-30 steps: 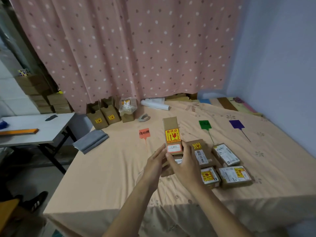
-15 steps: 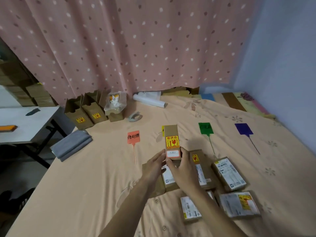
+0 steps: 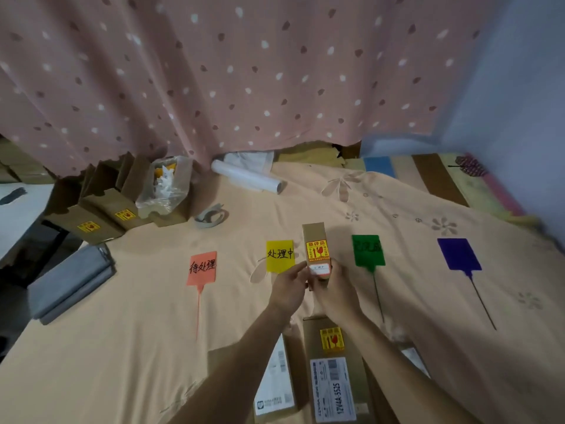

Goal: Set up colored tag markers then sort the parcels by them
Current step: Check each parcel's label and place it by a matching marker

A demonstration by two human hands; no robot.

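Observation:
Both hands hold one small brown parcel (image 3: 315, 240) upright, its yellow-red fragile sticker and white label facing me. My left hand (image 3: 289, 287) grips its lower left side and my right hand (image 3: 336, 292) its lower right. The parcel hovers between the yellow tag (image 3: 279, 256) and the green tag (image 3: 367, 250). An orange tag (image 3: 201, 268) lies further left and a purple tag (image 3: 458, 254) further right, all flat on the peach sheet (image 3: 122, 347). Other parcels (image 3: 331, 384) lie under my forearms.
At the back left stand open cardboard boxes (image 3: 101, 215), a plastic bag (image 3: 165, 185), a tape roll (image 3: 212, 216) and a white roll (image 3: 247, 179). Folded grey cloth (image 3: 70, 283) lies at the left edge. A spotted pink curtain (image 3: 244, 71) hangs behind.
The view has tilted down and moved closer. The held parcel has shifted right, uncovering the yellow tag. Both hands keep their grip.

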